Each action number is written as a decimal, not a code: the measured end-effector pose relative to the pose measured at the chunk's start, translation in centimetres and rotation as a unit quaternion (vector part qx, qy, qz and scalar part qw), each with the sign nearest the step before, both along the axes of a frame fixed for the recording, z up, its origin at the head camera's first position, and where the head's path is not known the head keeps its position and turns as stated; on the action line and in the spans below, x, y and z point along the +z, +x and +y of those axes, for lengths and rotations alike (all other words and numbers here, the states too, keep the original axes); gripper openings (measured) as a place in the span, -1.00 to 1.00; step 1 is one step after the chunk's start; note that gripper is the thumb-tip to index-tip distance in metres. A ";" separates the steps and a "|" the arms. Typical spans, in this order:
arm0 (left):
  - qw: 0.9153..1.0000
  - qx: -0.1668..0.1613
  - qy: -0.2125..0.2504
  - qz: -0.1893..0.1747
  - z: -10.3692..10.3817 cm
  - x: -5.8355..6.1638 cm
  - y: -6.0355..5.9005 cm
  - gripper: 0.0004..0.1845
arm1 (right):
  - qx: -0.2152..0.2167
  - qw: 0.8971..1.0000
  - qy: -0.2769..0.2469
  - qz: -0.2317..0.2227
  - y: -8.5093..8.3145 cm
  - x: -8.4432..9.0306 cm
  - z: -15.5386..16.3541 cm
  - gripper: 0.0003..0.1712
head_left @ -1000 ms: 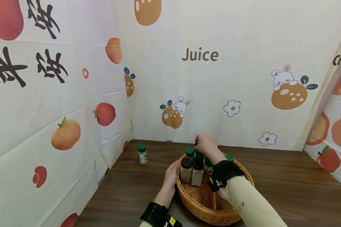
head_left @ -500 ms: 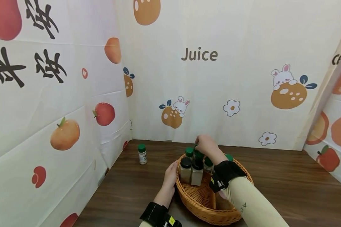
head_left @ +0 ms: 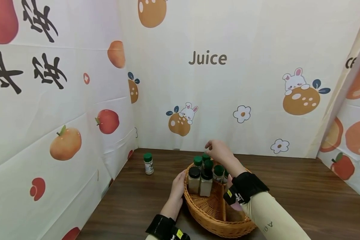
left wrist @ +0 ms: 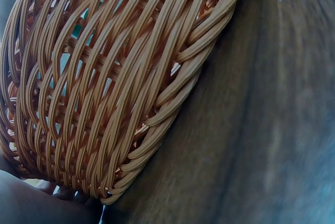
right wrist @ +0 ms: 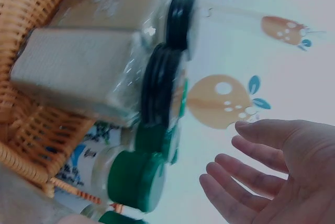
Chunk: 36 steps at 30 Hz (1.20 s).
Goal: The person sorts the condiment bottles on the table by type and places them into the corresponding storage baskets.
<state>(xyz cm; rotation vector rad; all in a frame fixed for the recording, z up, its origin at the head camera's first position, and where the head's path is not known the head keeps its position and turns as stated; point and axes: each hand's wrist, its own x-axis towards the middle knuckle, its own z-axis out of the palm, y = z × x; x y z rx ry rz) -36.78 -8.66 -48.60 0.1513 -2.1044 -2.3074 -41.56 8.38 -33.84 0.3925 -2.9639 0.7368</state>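
The left hand (head_left: 178, 185) rests against the wicker basket (head_left: 210, 213) on the surface; the right hand (head_left: 219, 151), grip wide and empty, hovers over the crowded spice jars (head_left: 205, 178). A careless sweep could topple them.

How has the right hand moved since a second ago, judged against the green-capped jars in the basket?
Yes. The right hand has lifted off the green-capped jars and now hovers open above the basket.

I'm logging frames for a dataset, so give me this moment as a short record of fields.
left hand: rests against the wicker basket's left wall
right hand: fingers relaxed above the jars, holding nothing
in basket: two black-capped jars, several green-capped jars, all upright
outside basket: one green-capped jar upright on the wooden table, left of it
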 end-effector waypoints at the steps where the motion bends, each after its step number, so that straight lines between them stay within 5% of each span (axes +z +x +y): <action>1: 1.000 0.002 -0.001 0.001 -0.1 0.0 0.0 -0.48 | 0.004 1.000 -0.006 0.004 0.1 0.1 -0.1 -0.75; 9: 1.000 0.009 -0.008 0.001 -0.9 -0.2 0.1 -0.47 | 0.041 0.995 -0.066 0.055 2.2 1.0 -1.3 -0.77; 18: 1.000 0.012 -0.002 0.003 -1.1 -0.1 0.2 -0.48 | 0.095 0.978 -0.157 0.097 5.4 1.1 -1.7 -0.71; 27: 1.000 0.001 0.007 0.006 -0.5 -0.6 0.2 -0.48 | 0.078 0.970 -0.210 0.099 8.5 0.8 -1.3 -0.69; 36: 1.000 0.002 0.005 0.009 0.0 -0.3 0.3 -0.48 | 0.067 0.960 -0.249 0.108 9.7 0.8 -0.2 -0.69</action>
